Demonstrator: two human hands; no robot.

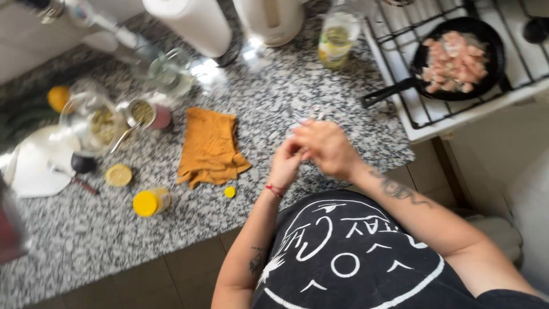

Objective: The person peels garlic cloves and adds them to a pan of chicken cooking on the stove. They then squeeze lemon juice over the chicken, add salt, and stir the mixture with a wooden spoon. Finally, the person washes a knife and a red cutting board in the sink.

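Meeting over the speckled counter [320,103], the left hand [286,162] and right hand [327,147] press together, blurred, fingers curled around something pale and small; what it is, and how firmly either holds it, I cannot tell. Just left of them lies an orange cloth [210,146] with a yellow cap [230,191] beside it. Well apart on the stove [452,114], a black pan [460,57] holds pink meat.
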